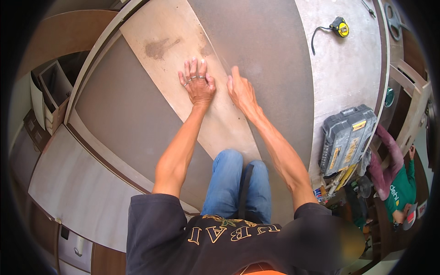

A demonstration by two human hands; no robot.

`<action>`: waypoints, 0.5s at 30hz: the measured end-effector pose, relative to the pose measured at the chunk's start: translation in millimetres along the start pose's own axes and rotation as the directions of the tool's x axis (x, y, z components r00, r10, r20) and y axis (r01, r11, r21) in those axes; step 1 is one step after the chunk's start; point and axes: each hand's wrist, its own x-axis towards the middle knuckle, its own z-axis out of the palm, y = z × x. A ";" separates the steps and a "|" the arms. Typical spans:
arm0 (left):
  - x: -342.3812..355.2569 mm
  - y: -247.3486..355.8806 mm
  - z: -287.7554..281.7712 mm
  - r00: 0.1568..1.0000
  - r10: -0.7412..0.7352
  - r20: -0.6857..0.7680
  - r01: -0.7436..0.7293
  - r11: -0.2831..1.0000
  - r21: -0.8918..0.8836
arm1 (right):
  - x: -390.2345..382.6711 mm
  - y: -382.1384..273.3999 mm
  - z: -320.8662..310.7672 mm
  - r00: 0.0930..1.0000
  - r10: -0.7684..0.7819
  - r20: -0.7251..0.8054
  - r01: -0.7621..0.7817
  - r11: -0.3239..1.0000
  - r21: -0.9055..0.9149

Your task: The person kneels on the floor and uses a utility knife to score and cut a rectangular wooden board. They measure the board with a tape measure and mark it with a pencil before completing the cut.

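Observation:
A long pale wooden strip [224, 114] with dark stains lies slantwise across a grey-brown panel [270, 59], and I kneel on its near end. Flat on the strip, fingers spread and rings on some of them, rests my left hand [198, 87]. My right hand [241, 94] is at the strip's right-hand edge, its fingers curled in and one digit pointing forward along the edge. Whatever those fingers may hold is hidden.
A yellow-and-black tape measure [340, 27] with a black strap lies far right. Nearer on the right sits a grey tool case [348, 140]. Scissors [393, 21] are beyond the panel's rim. Lower right, another person in a green top [401, 190] is close by.

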 end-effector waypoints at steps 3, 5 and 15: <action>2.1 4.2 4.1 1.000 0.016 -0.002 -0.016 1.000 -0.013 | 63.4 -31.0 -10.9 0.989 -0.091 -0.118 0.092 0.996 0.002; 5.9 5.2 6.5 1.000 0.025 -0.008 -0.025 1.000 -0.006 | 101.2 -36.8 -5.7 0.973 -0.169 -0.157 0.160 0.985 -0.066; 1.1 2.6 3.5 1.000 0.015 -0.002 -0.015 1.000 0.025 | -108.0 55.8 13.0 0.939 0.301 0.164 -0.284 0.952 -0.117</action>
